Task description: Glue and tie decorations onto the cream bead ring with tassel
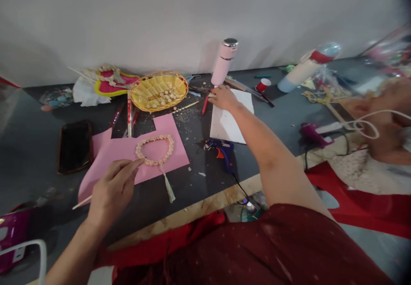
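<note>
Pinching beaded loop (155,162) at near-L edge w/ thumb & fingertips of L hand (112,191), over pink paper (177,156), w/ tassel (168,188) twd near edge of table (208,182). Have R hand (224,98) at far-L of white sheet (224,126), by red pen (205,105); can't tell if gripping. See glue gun (227,148) nearby.

A plain, light grey wall (144,24) fills the top of the frame, meeting a long dark grey table (279,114) that stretches across the middle. The table's pale front edge (189,212) slants below centre. Soft light casts faint shadows low on the wall.
</note>
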`<state>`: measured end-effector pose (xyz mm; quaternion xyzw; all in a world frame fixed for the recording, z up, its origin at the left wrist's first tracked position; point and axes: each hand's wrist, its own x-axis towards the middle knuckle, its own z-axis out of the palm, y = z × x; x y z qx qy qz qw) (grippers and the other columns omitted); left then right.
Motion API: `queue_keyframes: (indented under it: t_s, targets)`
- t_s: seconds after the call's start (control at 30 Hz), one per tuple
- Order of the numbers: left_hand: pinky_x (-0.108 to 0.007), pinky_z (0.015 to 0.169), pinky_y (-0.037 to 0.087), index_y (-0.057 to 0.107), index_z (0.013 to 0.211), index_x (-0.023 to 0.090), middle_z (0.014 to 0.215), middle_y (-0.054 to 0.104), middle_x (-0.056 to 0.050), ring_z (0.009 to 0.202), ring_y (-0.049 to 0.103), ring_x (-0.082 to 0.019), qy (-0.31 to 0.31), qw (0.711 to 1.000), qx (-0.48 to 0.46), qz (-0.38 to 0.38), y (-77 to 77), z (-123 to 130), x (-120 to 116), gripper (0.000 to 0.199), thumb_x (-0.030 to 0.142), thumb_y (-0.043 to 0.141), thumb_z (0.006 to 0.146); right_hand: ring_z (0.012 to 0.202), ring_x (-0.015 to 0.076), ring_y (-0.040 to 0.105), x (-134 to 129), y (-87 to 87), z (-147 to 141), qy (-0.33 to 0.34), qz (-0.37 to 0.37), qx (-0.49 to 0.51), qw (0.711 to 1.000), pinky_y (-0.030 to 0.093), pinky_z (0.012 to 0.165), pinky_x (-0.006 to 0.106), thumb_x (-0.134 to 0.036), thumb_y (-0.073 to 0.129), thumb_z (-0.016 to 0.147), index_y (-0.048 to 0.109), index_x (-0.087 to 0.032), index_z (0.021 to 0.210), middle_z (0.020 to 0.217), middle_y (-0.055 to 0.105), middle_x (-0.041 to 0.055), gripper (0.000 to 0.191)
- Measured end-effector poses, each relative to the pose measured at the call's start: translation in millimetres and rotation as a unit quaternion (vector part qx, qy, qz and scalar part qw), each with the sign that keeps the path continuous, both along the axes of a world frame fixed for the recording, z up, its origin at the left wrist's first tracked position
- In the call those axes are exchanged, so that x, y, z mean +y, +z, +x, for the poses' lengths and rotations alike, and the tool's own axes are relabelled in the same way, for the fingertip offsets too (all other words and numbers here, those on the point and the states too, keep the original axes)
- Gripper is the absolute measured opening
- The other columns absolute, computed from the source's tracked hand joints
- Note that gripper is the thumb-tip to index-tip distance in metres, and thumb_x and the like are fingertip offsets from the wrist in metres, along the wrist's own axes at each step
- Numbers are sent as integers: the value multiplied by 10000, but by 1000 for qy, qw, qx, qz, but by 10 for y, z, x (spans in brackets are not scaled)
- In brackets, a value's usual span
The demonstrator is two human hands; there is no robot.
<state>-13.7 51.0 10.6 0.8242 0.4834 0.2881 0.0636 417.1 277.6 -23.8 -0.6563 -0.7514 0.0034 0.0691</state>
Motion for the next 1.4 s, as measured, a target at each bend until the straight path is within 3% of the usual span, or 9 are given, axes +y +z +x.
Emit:
queue_keyframes:
  t_s: [0.17,0.4,0.53,0.7,0.83,0.97,1.13,1.27,1.4]
  targets:
    - [-260,708,493,677,1147,251,975,656,-50,861,652,-175,13,999,-10,-40,7,-64,-28,259,243,494,964,1185,353,472,50,9,-48,-23,2,4,1000,402,993,495,-344,505,922,629,-100,1134,1230,596,217,347]
    - [-276,729,505,683,1152,249,1011,668,-66,897,659,-196,11,997,-28,-66,-10,-63,-79,268,269,493,964,900,235,632,-314,359,92,-127,39,150,980,510,859,424,-353,564,904,626,-121,924,922,670,112,241]
    - [-272,759,510,689,1156,250,1025,666,-61,907,657,-187,10,995,-47,-84,5,-15,-147,278,289,486,971,855,148,666,-815,678,42,-138,48,433,889,540,692,275,-367,576,907,591,-152,993,981,684,79,232]
    - [-272,812,502,672,1163,192,1033,666,-74,928,646,-167,-19,987,-92,-127,58,30,-231,286,257,454,990,1080,201,657,-1903,1007,-377,-53,-40,638,767,577,743,393,-357,575,924,528,-277,1082,1361,597,33,183]
    - [-265,812,504,656,1162,163,992,678,-69,894,637,-154,-22,981,-117,-150,54,40,-294,274,259,470,986,893,203,686,-2689,856,-832,-62,-83,651,752,575,658,410,-457,651,851,481,-283,1008,1286,634,69,290]
    - [-270,795,510,663,1149,173,1000,693,-64,880,641,-160,-18,972,-142,-188,16,56,-370,279,311,501,970,789,176,655,-3076,530,-1240,-94,-173,690,697,570,645,365,-428,757,768,518,-250,869,1090,675,54,315]
    - [-287,815,513,668,1144,167,1050,719,-80,927,666,-183,-35,968,-154,-196,58,207,-506,308,363,523,955,877,151,614,-3168,351,-1685,-69,-206,771,599,550,782,325,-356,792,749,551,-256,858,974,621,-6,282]
    - [-277,732,535,598,1277,208,1008,743,-51,771,686,-157,-65,961,-122,-240,133,390,-637,394,395,565,933,583,89,431,-3129,337,-2044,-62,-197,800,563,428,553,224,-422,787,748,547,-245,820,708,485,-55,307]
    - [-304,852,556,389,1463,241,1219,697,-73,1025,699,-205,-69,930,-202,-299,130,475,-726,644,417,632,892,536,86,334,-3100,345,-2300,-75,-193,832,514,301,464,209,-513,766,740,549,-260,876,694,435,-60,360]
